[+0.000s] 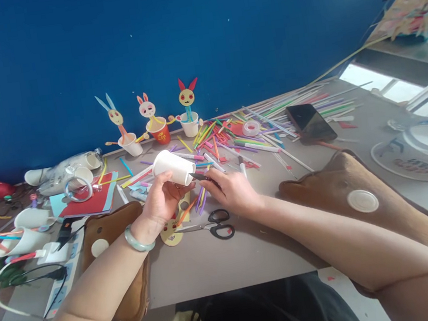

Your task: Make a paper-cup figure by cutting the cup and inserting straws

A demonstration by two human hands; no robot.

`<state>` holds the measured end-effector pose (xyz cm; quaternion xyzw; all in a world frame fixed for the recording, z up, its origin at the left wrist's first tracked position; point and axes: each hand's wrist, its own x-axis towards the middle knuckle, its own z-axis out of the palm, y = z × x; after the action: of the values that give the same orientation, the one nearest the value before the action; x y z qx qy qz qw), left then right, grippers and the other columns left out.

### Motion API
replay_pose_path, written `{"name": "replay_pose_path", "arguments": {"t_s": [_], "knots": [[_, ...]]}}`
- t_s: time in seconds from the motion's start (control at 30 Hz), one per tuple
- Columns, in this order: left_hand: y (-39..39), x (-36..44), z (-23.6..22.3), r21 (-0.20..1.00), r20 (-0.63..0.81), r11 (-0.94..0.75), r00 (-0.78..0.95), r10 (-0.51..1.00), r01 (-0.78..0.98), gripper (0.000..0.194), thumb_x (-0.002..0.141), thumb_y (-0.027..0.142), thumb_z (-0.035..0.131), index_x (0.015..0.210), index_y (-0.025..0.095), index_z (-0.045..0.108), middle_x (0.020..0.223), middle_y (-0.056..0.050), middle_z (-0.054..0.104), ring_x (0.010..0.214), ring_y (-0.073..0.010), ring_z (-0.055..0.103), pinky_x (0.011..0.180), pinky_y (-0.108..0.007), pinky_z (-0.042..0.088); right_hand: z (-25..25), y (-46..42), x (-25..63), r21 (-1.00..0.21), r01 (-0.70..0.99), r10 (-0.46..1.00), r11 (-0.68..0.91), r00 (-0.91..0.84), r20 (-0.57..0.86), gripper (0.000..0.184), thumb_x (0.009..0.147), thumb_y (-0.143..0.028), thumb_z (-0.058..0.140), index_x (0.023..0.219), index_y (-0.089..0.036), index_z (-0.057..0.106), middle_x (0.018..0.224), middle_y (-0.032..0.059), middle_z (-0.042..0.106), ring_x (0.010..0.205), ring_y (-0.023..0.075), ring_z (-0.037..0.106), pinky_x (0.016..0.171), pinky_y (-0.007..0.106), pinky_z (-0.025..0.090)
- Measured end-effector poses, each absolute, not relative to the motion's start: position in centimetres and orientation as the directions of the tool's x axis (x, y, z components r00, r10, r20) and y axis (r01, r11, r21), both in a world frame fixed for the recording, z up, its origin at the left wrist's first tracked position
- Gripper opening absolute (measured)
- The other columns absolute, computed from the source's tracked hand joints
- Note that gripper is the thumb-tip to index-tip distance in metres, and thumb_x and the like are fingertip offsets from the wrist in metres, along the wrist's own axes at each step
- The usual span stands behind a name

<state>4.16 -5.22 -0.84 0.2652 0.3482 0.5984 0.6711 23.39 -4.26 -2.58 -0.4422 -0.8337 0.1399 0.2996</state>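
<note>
The left hand (161,202) grasps the white paper cup (173,166), long axis tipped sideways; at the cup's base, the right hand (234,189) pinches a slim black tool (201,176).

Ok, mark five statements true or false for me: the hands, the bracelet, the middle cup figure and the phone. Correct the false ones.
1. The left hand holds a white paper cup. True.
2. The right hand grips the scissors. False: it holds a slim dark tool; the scissors lie on the table.
3. The middle figure stands in a red cup. True.
4. The bracelet is on the right wrist. False: it is on the left wrist.
5. A dark phone lies to the right of the middle figure. True.
</note>
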Motion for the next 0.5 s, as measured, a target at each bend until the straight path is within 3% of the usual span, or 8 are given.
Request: {"name": "replay_pose_path", "arguments": {"t_s": [0.27, 0.5], "knots": [[-5.40, 4.27, -0.90, 0.740, -0.194, 0.194, 0.072, 0.978, -0.644, 0.042, 0.074, 0.036, 0.082, 0.109, 0.018, 0.066, 0.096, -0.004, 0.076, 0.085, -0.0199, 0.073, 0.083, -0.033, 0.062, -2.74, -4.44, 23.42, -0.431, 0.672, 0.794, 0.602, -0.450, 0.408, 0.039, 0.105, -0.048, 0.033, 0.090, -0.021, 0.056, 0.069, 0.0037, 0.064, 0.060, 0.0182, 0.060, 0.055, 0.027, 0.025], [-5.54, 4.31, -0.67, 0.747, -0.235, 0.221, 0.063, 0.970, -0.627, 0.040, 0.073, 0.036, 0.082, 0.104, 0.017, 0.065, 0.088, -0.003, 0.075, 0.074, -0.0187, 0.071, 0.077, -0.032, 0.061, -3.09, -4.20, 23.75, -0.262, 0.683, 0.696, 0.682, -0.497, 0.518, 0.041, 0.106, -0.046, 0.033, 0.089, -0.020, 0.059, 0.069, 0.0048, 0.066, 0.057, 0.0159, 0.058, 0.053, 0.029, 0.020]]}}
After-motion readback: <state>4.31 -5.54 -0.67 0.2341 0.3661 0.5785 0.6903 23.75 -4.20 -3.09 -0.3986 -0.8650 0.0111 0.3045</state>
